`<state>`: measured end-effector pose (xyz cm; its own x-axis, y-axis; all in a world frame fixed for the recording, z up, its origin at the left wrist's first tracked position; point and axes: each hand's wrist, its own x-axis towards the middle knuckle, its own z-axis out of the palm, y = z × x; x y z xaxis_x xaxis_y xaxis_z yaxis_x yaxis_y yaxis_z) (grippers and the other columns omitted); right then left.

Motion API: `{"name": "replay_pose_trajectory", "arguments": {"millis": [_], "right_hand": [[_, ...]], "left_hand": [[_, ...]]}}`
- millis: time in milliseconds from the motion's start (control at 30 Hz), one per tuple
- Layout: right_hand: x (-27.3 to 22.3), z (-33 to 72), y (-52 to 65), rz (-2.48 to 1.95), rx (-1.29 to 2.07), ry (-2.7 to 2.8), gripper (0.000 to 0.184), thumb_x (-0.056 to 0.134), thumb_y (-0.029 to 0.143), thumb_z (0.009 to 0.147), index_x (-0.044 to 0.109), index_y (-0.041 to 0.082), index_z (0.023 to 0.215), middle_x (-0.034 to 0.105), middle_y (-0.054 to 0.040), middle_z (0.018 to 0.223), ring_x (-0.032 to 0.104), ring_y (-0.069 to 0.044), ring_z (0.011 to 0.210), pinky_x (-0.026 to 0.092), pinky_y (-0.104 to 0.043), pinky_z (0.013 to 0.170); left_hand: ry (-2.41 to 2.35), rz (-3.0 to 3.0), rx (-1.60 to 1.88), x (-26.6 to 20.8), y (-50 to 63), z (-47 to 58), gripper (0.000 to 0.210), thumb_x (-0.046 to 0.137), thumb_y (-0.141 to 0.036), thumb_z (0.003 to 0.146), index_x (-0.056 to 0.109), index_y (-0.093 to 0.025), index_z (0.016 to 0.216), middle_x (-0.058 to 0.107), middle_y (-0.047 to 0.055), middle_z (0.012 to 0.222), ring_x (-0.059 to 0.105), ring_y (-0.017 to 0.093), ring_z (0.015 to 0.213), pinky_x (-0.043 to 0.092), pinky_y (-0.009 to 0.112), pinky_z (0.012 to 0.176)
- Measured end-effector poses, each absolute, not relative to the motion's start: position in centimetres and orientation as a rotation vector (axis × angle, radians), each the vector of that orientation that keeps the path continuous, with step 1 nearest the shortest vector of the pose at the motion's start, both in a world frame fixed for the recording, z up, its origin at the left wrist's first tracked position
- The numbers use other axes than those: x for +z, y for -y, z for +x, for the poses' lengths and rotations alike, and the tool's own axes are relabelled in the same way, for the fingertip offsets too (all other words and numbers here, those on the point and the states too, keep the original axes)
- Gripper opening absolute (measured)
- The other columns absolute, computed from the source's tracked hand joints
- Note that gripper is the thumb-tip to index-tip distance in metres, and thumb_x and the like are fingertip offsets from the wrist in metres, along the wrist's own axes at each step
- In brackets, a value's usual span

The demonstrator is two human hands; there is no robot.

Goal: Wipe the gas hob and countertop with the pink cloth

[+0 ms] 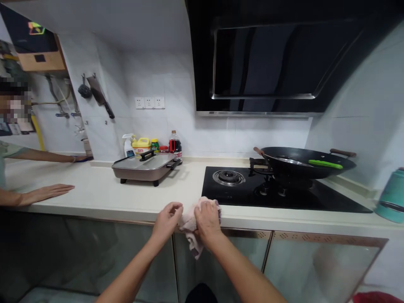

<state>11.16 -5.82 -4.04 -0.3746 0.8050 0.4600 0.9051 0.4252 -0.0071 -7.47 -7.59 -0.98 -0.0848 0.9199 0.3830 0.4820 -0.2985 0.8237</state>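
A pale pink cloth (188, 219) is bunched at the counter's front edge, beside the cooktop's near left corner. Its lower end hangs down in front of the cabinet doors. My right hand (207, 216) is closed over the cloth from above, pressing it on the edge. Just left of it, my left hand (167, 221) has loosely bent fingers, with thumb and forefinger apart. Its thumb is close to the cloth's left side; whether they touch I cannot tell.
A black wok (303, 162) with a green-handled utensil (325, 164) sits on the black cooktop (233, 195). An electric pan (142, 170) stands left, before several bottles. A co-worker's hand (50, 194) lies flat on the counter (104, 193). A teal container (391, 195) is far right.
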Motion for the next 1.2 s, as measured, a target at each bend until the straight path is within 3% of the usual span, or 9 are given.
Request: {"name": "replay_pose_trajectory", "arguments": {"millis": [100, 200, 367, 500, 700, 1000, 1200], "right_hand": [[-4.3, 10.3, 4.9, -1.357, -0.369, 2.352, 0.055, 0.069, 0.034, 0.088, 0.054, 0.018, 0.139, 0.060, -0.0183, 0.134, 0.051, -0.036, 0.121, 0.028, -0.063, 0.112], [-4.2, 10.5, 4.4, -1.297, -0.382, 2.404, 0.062, 0.073, 0.037, 0.085, 0.052, 0.021, 0.140, 0.059, -0.0162, 0.137, 0.052, -0.034, 0.119, 0.033, -0.061, 0.109], [-4.2, 12.8, 4.6, -1.289, -0.362, 2.392, 0.063, 0.077, 0.037, 0.082, 0.055, 0.022, 0.139, 0.061, -0.0140, 0.130, 0.053, -0.033, 0.116, 0.030, -0.059, 0.112], [-4.8, 18.3, 5.2, -1.294, -0.340, 2.339, 0.070, 0.081, 0.038, 0.077, 0.056, 0.023, 0.141, 0.059, -0.0139, 0.132, 0.050, -0.033, 0.117, 0.023, -0.059, 0.116], [-5.8, 31.7, 7.7, -1.441, -0.448, 2.211, 0.059, 0.080, 0.031, 0.075, 0.064, 0.024, 0.132, 0.057, -0.0145, 0.134, 0.046, -0.034, 0.124, 0.029, -0.053, 0.114], [-7.1, 52.5, 10.4, -1.663, -0.683, 2.118, 0.061, 0.073, 0.019, 0.072, 0.061, 0.015, 0.132, 0.053, -0.0191, 0.141, 0.045, -0.032, 0.131, 0.035, -0.047, 0.112], [-7.1, 53.6, 11.5, -1.819, -0.776, 1.997, 0.059, 0.072, 0.021, 0.072, 0.059, 0.014, 0.130, 0.055, -0.0179, 0.135, 0.046, -0.033, 0.128, 0.036, -0.047, 0.110]], "left_hand": [[-1.854, 2.011, 1.261, 0.8, 4.0, -7.4, 0.028, 0.052, -0.037, 0.090, 0.073, -0.023, 0.101, 0.075, 0.006, 0.112, 0.065, 0.025, 0.109, 0.050, 0.036, 0.099], [-2.062, 2.053, 1.125, 0.7, 1.3, -6.9, 0.027, 0.050, -0.032, 0.091, 0.075, -0.023, 0.095, 0.075, 0.008, 0.111, 0.065, 0.026, 0.111, 0.047, 0.036, 0.100], [-2.255, 2.074, 0.909, -0.3, -0.1, -7.0, 0.031, 0.050, -0.040, 0.094, 0.077, -0.024, 0.097, 0.076, 0.011, 0.115, 0.063, 0.032, 0.113, 0.046, 0.040, 0.093], [-2.279, 2.152, 0.799, 0.2, 0.1, -7.0, 0.026, 0.053, -0.035, 0.092, 0.076, -0.023, 0.094, 0.073, 0.012, 0.117, 0.060, 0.033, 0.116, 0.044, 0.041, 0.093], [-2.167, 2.465, 0.530, 1.2, -0.2, -7.0, 0.024, 0.049, -0.029, 0.093, 0.071, -0.022, 0.094, 0.069, 0.011, 0.107, 0.058, 0.030, 0.111, 0.042, 0.039, 0.098], [-2.149, 2.545, 0.625, -0.5, -1.6, -8.3, 0.032, 0.046, -0.038, 0.093, 0.074, -0.022, 0.095, 0.069, 0.012, 0.106, 0.059, 0.030, 0.105, 0.044, 0.038, 0.093], [-2.141, 2.447, 0.667, -0.6, -1.9, -7.8, 0.034, 0.049, -0.048, 0.091, 0.074, -0.026, 0.101, 0.069, 0.009, 0.117, 0.057, 0.032, 0.115, 0.042, 0.041, 0.094]]}}
